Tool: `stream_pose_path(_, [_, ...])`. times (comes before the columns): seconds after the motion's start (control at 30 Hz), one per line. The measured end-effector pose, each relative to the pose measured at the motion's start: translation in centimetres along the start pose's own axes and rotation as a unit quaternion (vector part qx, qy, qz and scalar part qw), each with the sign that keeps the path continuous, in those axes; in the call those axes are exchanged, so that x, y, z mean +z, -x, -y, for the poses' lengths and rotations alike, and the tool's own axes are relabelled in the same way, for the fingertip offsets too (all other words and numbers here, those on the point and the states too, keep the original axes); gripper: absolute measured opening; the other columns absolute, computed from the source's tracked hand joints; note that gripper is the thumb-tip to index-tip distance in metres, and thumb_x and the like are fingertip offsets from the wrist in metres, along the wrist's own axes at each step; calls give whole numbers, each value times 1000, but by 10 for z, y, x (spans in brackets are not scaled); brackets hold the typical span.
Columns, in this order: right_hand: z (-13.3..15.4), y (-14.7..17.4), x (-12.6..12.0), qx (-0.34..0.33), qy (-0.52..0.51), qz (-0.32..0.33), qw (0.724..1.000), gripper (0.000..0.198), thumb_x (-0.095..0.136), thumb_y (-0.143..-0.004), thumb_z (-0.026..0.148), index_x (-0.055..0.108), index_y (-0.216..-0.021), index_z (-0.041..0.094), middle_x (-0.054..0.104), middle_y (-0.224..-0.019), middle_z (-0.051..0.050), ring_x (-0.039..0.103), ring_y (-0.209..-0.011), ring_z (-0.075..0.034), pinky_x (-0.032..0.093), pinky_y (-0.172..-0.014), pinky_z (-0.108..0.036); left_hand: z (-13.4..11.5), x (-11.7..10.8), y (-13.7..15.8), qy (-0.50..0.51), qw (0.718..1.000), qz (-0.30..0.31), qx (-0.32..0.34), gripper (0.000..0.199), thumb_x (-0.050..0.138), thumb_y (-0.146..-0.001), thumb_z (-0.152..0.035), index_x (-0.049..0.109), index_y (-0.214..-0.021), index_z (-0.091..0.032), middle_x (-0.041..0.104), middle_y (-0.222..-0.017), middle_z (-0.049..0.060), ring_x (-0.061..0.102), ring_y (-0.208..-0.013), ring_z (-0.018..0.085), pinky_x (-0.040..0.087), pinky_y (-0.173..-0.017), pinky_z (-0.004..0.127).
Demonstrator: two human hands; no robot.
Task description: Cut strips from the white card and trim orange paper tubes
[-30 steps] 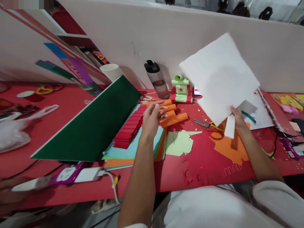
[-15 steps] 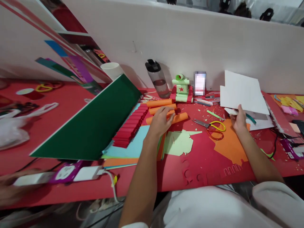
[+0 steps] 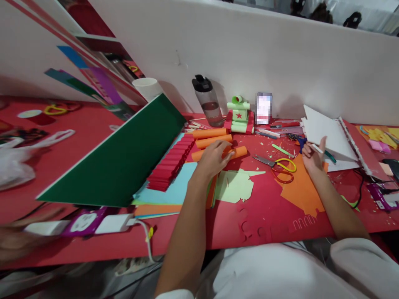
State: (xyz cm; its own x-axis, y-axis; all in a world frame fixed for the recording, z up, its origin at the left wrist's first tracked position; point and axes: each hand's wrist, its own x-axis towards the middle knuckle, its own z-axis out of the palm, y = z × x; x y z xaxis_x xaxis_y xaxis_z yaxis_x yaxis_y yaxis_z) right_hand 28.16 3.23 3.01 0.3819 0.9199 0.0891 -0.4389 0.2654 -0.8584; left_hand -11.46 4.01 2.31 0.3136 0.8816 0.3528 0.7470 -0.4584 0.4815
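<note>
My left hand [image 3: 213, 160] lies over the lowest orange paper roll [image 3: 239, 152], its fingers bent round it. Two more orange paper rolls [image 3: 212, 133] lie just behind. To the right, my right hand [image 3: 313, 158] has curled fingers and a raised thumb, with a slim white stick-like thing [image 3: 317, 148] in its grasp; its kind is unclear. A teal curved handle [image 3: 329, 156] shows beyond the hand; whether it belongs to the white piece I cannot tell. Blue-handled scissors or pliers [image 3: 301, 142] lie by its fingertips. Scissors with yellow and red handles [image 3: 283, 165] rest between my hands.
A green board [image 3: 115, 158] leans at left beside folded red paper strips [image 3: 170, 164]. Behind stand a bottle [image 3: 208, 101], a green-and-red paper model [image 3: 239, 117] and a phone [image 3: 263, 109]. White board [image 3: 330, 135] is at right. Another person's hand [image 3: 21, 241] is at lower left.
The white board by my right hand has tipped back to the right, uncovering the blue-handled tool. My right fingers have curled in and the white piece has shifted right. The left hand has barely moved.
</note>
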Motion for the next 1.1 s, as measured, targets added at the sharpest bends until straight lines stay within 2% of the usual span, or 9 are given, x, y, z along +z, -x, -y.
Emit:
stream_pose_path(0.17, [-3,12,12,163,-58,89,981,26,76,-93,43,60,-85,23,46,-64,6,31,-43,-4,29,-35,-12,1,1,0,-36,999,32,-6,37,56,-101,-46,69,-125,-21,70,-129,17,64,-119,37,49,-103,52])
stream_pose_path(0.37, [1,13,10,51,-145,50,987,12,71,-97,37,63,-97,27,46,-65,4,32,-44,-7,29,-35,-11,2,2,1,-59,997,44,0,39,57,-101,-46,68,-129,-21,70,-131,17,65,-121,38,50,-103,51])
stream_pose_path(0.47, [0,14,10,93,-156,81,980,17,73,-97,40,65,-99,25,46,-65,6,30,-44,-5,29,-35,-10,2,3,0,-68,996,51,0,40,60,-99,-44,66,-132,-22,70,-133,17,63,-125,39,49,-105,52])
stream_pose_path(0.6, [-8,17,15,200,-80,154,964,29,76,-92,49,70,-102,22,45,-63,7,24,-43,-5,26,-33,-13,-1,3,0,-99,992,78,-18,44,63,-98,-42,64,-137,-21,69,-136,17,61,-128,40,48,-107,54])
stream_pose_path(0.7, [-13,21,19,230,11,198,953,40,86,-81,54,71,-98,21,49,-65,6,31,-45,-5,27,-34,-15,-5,3,-1,-133,986,98,-37,48,63,-98,-38,61,-143,-21,66,-141,16,58,-132,39,45,-111,53])
stream_pose_path(0.83, [-17,29,23,228,115,207,944,45,97,-67,39,71,-99,22,57,-74,5,41,-50,-5,25,-37,-16,-10,3,0,-172,978,104,-61,53,66,-97,-36,59,-147,-20,62,-144,18,55,-134,39,44,-113,52])
stream_pose_path(0.9, [-19,32,23,229,144,215,938,45,96,-66,34,71,-102,23,59,-81,5,43,-52,-4,22,-38,-16,-11,5,1,-184,975,108,-62,51,67,-96,-36,62,-144,-20,61,-142,18,55,-133,39,44,-111,51])
stream_pose_path(1.0, [-22,34,24,193,170,216,942,44,95,-70,37,71,-105,25,61,-91,4,49,-58,-6,32,-42,-17,-13,7,1,-194,973,113,-53,45,68,-95,-34,66,-137,-20,61,-138,18,55,-131,38,44,-110,51])
stream_pose_path(1.1, [-26,31,24,146,179,196,953,46,94,-70,39,70,-107,25,61,-87,5,49,-59,-7,37,-45,-18,-17,9,2,-193,973,119,-41,39,67,-95,-29,67,-133,-20,65,-134,17,56,-130,38,43,-111,51])
